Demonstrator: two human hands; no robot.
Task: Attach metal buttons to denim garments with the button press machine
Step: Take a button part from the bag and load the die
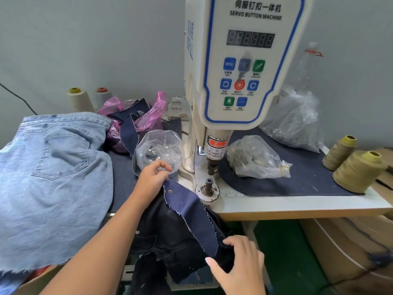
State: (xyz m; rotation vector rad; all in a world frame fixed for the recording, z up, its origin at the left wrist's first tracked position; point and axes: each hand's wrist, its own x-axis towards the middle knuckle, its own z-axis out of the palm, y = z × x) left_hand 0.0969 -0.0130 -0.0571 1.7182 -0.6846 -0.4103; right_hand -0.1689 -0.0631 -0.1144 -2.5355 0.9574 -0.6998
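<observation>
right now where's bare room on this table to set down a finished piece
Free: the white table strip in front of the dark denim mat, right of the lower die. Crowded: the mat's back holds clear bags and thread cones; light jeans cover the left.

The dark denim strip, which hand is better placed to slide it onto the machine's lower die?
Probably the left hand: it pinches the dark denim strip at its top end, beside the lower die. The right hand rests on the strip's far lower end.
</observation>
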